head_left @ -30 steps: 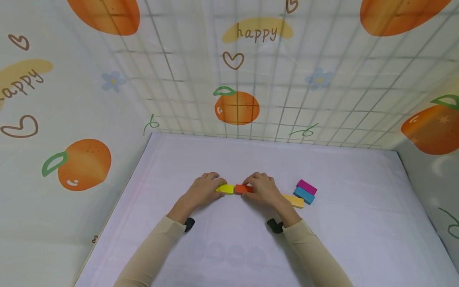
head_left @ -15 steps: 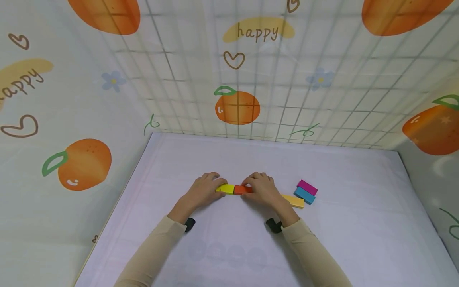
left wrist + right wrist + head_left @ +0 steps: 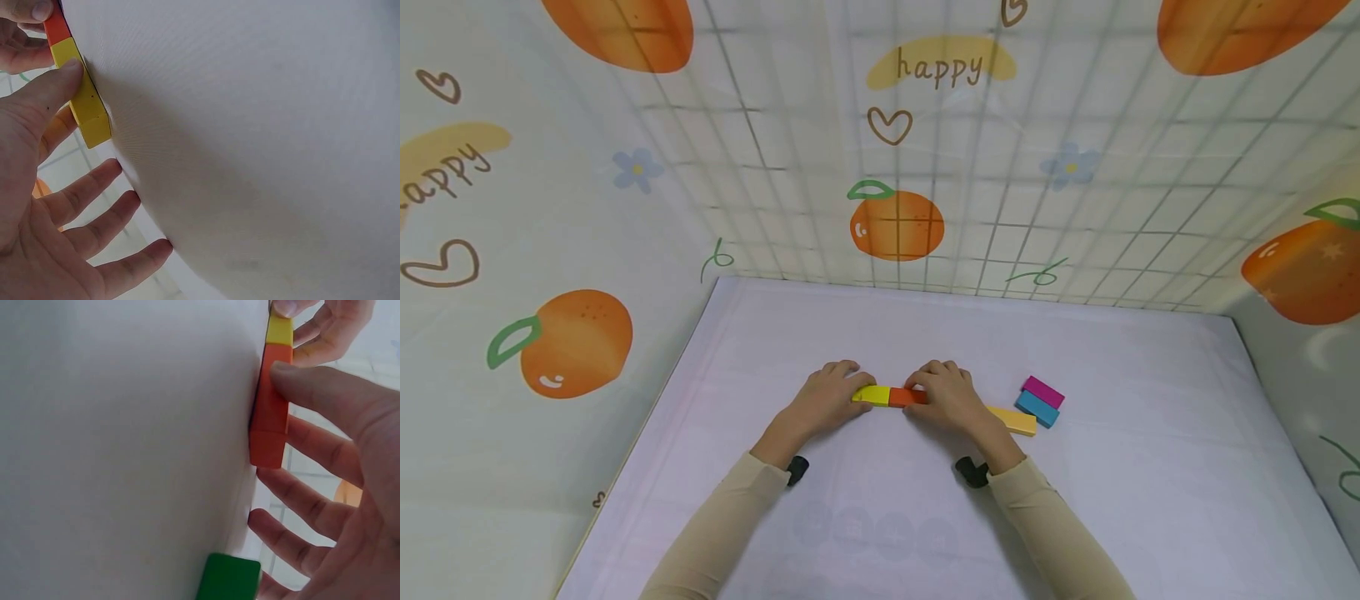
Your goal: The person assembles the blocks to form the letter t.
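Yellow and red blocks meet end to end between two hands

From where I stand, the person's left hand (image 3: 823,398) has the yellow block (image 3: 874,396) pinched between thumb and forefinger, the thumb on the near face and the finger behind. The other three fingers are spread apart, their tips down by the table (image 3: 1150,467). The right hand (image 3: 953,395) does much the same with the red block (image 3: 901,397), thumb in front, forefinger behind, the remaining fingers fanned out loosely. The two blocks lie flat on the table in one straight line, their inner ends touching, with no gap I can make out.

Close to the right wrist lies a pale orange block (image 3: 1017,421), partly covered by the arm. Just beyond it are a blue block (image 3: 1037,408) and a magenta block (image 3: 1043,392), slanted and side by side, the magenta one on the far side. The right wrist's view also catches part of a green block (image 3: 230,578) near that hand's outer fingers.

Both arms wear beige sleeves (image 3: 722,517). Behind the table hangs a pale backdrop (image 3: 760,208) printed with oranges, hearts and the word "happy".
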### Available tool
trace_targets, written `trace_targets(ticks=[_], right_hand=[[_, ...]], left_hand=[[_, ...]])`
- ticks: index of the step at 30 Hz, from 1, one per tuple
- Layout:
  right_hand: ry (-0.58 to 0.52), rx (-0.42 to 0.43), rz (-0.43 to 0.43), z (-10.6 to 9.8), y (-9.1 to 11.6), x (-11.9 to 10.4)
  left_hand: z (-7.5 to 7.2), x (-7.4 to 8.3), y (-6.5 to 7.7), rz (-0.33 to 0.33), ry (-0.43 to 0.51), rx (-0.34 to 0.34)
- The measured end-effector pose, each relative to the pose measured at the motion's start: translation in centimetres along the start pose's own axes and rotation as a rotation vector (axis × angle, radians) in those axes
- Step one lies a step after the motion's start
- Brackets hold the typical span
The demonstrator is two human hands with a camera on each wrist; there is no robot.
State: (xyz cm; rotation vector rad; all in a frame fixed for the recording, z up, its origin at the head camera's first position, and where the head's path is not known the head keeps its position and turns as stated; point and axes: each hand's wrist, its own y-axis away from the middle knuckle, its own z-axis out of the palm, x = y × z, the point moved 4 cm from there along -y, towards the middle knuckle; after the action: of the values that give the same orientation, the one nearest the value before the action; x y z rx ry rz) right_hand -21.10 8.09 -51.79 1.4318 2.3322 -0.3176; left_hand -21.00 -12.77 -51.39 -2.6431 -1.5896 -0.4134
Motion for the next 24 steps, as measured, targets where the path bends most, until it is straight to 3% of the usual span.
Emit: trace_targets(ticks=[24], right_hand=[[-0.011, 0.004, -0.01, 0.01, 0.08, -0.13]], left_hand=[[0.02, 0.0, 0.14, 0.021, -0.003, 0.023]])
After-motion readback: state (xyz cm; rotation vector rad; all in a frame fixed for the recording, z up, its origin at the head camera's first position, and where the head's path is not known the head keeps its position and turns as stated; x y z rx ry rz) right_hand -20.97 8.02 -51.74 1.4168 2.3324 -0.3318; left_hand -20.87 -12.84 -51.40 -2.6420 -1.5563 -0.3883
